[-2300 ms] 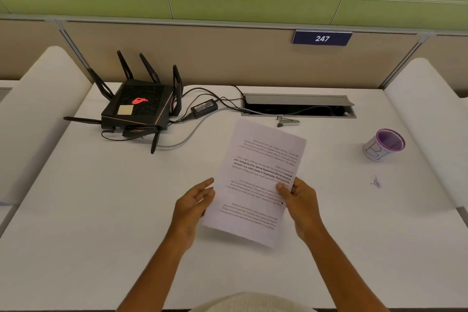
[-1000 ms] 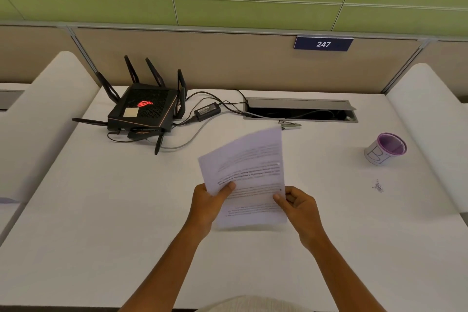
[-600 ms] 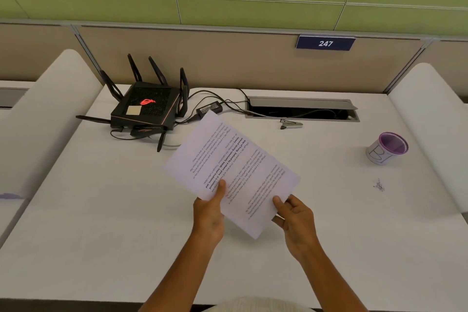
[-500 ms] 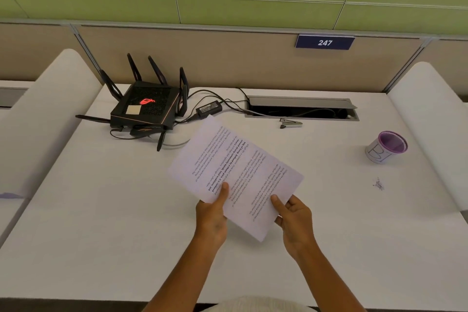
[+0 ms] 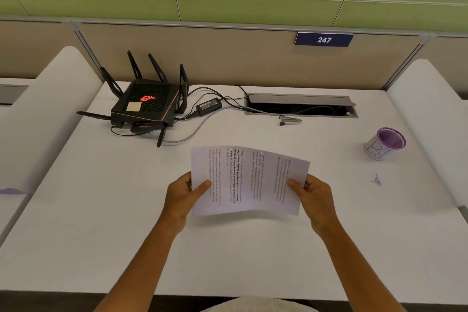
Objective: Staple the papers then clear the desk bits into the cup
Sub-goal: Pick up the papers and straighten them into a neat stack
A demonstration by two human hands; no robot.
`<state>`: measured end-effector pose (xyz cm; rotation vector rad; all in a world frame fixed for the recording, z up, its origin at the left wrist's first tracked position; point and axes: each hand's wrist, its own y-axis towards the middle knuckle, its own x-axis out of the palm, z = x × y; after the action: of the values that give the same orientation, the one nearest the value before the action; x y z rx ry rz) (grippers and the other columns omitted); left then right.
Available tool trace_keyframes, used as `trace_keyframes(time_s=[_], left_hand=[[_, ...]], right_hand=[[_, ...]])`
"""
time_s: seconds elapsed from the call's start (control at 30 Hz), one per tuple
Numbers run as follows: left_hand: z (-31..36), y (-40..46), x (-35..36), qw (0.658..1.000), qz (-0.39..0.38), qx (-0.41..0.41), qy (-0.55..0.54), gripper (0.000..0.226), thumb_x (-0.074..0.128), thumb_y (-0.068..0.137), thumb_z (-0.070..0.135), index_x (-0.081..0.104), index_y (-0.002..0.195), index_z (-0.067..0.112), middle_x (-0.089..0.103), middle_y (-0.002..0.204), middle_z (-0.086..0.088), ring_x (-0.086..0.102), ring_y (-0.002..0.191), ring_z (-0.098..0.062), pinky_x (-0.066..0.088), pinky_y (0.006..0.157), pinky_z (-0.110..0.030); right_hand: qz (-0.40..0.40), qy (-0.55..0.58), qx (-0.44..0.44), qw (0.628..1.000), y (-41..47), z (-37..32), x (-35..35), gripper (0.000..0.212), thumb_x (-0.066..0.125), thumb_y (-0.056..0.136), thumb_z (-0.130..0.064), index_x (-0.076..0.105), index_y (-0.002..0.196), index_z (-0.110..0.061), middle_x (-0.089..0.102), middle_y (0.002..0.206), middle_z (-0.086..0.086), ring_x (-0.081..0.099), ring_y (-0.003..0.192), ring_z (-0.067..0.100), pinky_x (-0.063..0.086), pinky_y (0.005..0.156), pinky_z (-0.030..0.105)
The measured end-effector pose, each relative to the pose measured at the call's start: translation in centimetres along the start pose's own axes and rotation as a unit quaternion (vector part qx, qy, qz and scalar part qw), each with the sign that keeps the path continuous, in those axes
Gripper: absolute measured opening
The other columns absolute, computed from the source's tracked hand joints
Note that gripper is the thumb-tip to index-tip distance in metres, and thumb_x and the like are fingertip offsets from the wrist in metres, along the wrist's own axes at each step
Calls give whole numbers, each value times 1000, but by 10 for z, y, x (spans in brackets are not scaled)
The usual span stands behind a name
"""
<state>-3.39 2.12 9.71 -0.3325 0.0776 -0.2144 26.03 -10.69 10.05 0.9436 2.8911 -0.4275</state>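
Here the person holds the papers [image 5: 249,181] with both hands above the near middle of the white desk [image 5: 101,223]; the sheets are turned sideways, so the printed lines run from far to near, and they bow slightly along the near edge; the left hand [image 5: 183,196] grips the left edge, thumb on top of the page and fingers curled beneath; the right hand [image 5: 312,196] pinches the right edge in the same way, thumb lying on the print. The stapler [image 5: 290,120] lies on the desk well beyond the papers, just in front of the open cable tray [image 5: 301,99] at the far edge, touched by neither hand; the cup [image 5: 385,143], purple-rimmed with a white marked wrap, stands at the far right of the desk, well apart from the hands; the desk bits [image 5: 376,180], a small dark cluster too fine to make out, lie on the surface nearer than the cup and to the right of the right hand. A black router [image 5: 145,104] with raised antennas sits at the far left; its power adapter [image 5: 209,105] lies between it and the tray; a blue plate reading 247 [image 5: 324,39] hangs on the beige partition behind.
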Motion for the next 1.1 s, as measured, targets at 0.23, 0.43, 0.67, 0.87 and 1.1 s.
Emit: trace_keyframes(time_s=[0.23, 0.43, 0.67, 0.87, 1.1], left_hand=[[5, -1, 3, 999, 21, 31, 2, 22, 87, 83, 18, 75, 96, 31, 80, 87, 15, 78, 80, -7, 62, 66, -21], [-23, -12, 4, 1000, 14, -8, 16, 20, 85, 85, 16, 75, 97, 29, 79, 94, 8, 76, 93, -18, 62, 67, -17], [-22, -10, 4, 1000, 17, 2, 9, 17, 83, 88, 18, 77, 99, 29, 81, 92, 14, 77, 89, -9, 61, 70, -16], [-37, -14, 5, 999, 20, -27, 18, 26, 83, 88, 18, 74, 112, 19, 78, 103, 3, 75, 98, -22, 64, 73, -19], [-33, -15, -6, 999, -3, -14, 34, 23, 83, 87, 23, 74, 107, 31, 80, 104, 7, 76, 96, -15, 64, 71, -24]], right_hand=[[21, 14, -42, 999, -7, 2, 4, 15, 70, 97, -11, 76, 107, -21, 80, 101, -11, 76, 88, 6, 60, 73, 17], [18, -23, -4, 1000, -15, 36, 11, 18, 72, 95, -10, 75, 104, -26, 79, 95, -13, 76, 94, 12, 61, 73, 18], [33, -21, -9, 999, -13, 27, 9, 13, 69, 98, -13, 73, 102, -24, 77, 99, -9, 72, 91, 9, 57, 69, 12], [16, -19, 25, 999, -15, 35, 14, 15, 68, 99, -13, 73, 104, -26, 78, 102, -6, 74, 94, 15, 60, 69, 15], [-6, -65, -12, 998, -4, 14, 5, 10, 67, 100, -22, 74, 107, -22, 79, 100, -8, 75, 88, 15, 60, 66, 20]])
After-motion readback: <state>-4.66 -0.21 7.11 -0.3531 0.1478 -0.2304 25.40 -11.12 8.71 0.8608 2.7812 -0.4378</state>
